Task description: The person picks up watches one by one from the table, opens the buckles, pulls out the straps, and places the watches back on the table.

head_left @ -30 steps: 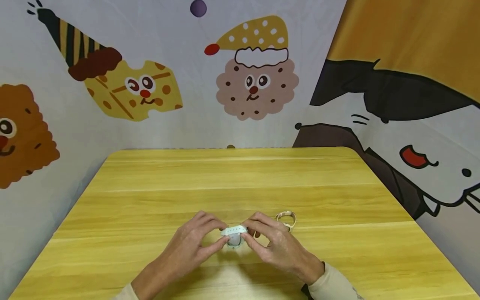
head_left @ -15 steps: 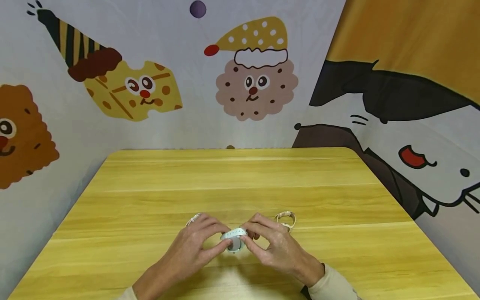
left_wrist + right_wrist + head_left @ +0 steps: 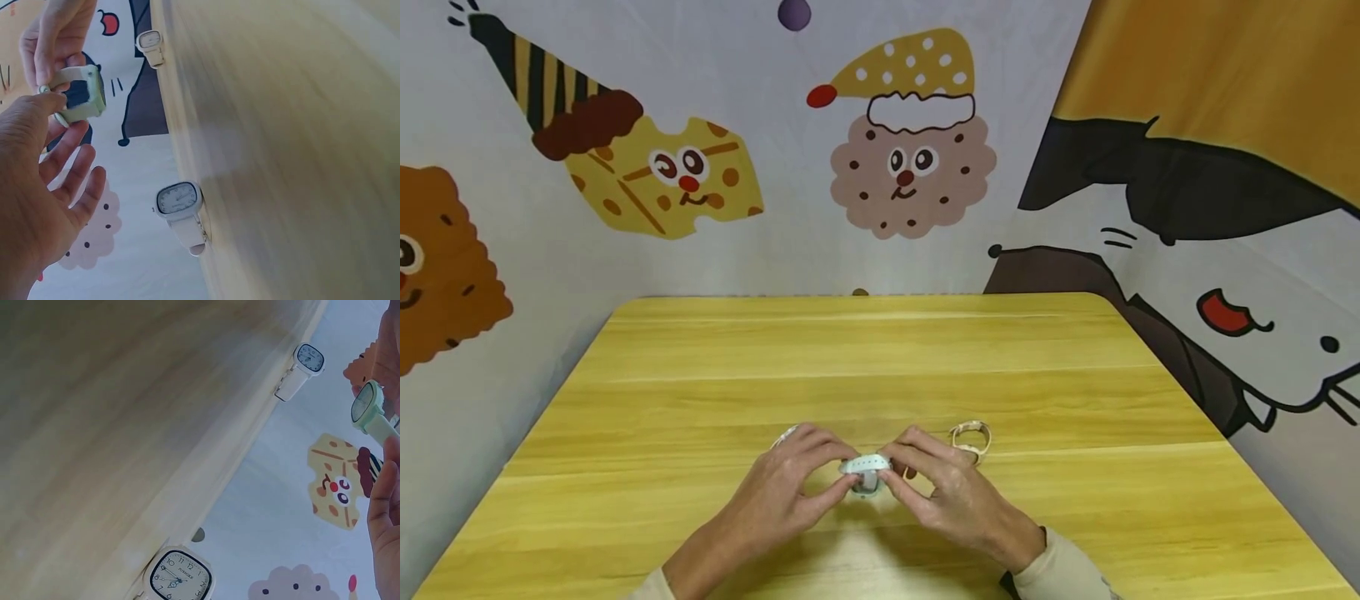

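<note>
Fingers (image 3: 833, 452) of L hand (image 3: 778, 482) & R hand (image 3: 958, 483) pinch green watch (image 3: 866, 462) btwn them, lower ctr. of head view. Beige watch (image 3: 180, 577), bottom of R wrist view: nos. 10, 11, 12, 1 legible, brand word too blurry. White watch (image 3: 177, 199), lower ctr., L wrist view. Table (image 3: 865, 354): far edge mid-frame, well apart from hands.

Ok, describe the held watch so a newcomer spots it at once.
Over the near part of the wooden table, find the left hand and right hand. Their fingers hold the watch; pale green sets it apart from the white watch and cream watch.
</note>
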`<state>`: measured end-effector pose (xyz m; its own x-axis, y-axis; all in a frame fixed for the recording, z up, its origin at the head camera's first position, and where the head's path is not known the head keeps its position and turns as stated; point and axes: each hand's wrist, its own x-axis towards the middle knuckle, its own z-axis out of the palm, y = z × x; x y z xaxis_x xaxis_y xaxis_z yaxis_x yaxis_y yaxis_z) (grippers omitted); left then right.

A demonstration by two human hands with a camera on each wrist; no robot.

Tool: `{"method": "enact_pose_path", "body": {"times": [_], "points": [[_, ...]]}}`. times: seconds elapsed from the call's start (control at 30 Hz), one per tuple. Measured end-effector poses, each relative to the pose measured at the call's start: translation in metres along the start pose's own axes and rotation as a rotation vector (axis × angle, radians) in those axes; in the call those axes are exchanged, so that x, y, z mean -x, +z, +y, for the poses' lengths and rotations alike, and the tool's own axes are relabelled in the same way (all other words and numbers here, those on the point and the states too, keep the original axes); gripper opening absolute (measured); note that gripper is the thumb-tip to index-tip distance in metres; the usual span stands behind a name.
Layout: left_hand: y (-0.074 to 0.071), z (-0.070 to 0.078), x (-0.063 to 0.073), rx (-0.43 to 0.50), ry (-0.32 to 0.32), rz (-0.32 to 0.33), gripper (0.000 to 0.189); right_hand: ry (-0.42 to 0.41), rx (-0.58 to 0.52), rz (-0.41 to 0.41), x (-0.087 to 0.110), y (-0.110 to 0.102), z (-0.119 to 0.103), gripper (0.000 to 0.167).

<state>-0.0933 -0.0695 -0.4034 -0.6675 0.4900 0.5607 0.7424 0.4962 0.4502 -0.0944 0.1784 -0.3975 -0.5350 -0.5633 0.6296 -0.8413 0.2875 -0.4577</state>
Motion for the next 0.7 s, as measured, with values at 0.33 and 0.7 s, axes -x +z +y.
{"method": "enact_pose_path", "body": {"times": [0.33,0.7], "points": [[0.0018,-0.0036,-0.0005,-0.036,0.072,0.034,0.017,0.013,0.019,-0.007,0.0009,-0.0019,-0.0002,0.013],[0.0025,-0.0030,0.0007,-0.039,0.025,0.030,0.016,0.021,0.013,-0.026,0.0012,-0.0006,-0.0005,0.014]]}}
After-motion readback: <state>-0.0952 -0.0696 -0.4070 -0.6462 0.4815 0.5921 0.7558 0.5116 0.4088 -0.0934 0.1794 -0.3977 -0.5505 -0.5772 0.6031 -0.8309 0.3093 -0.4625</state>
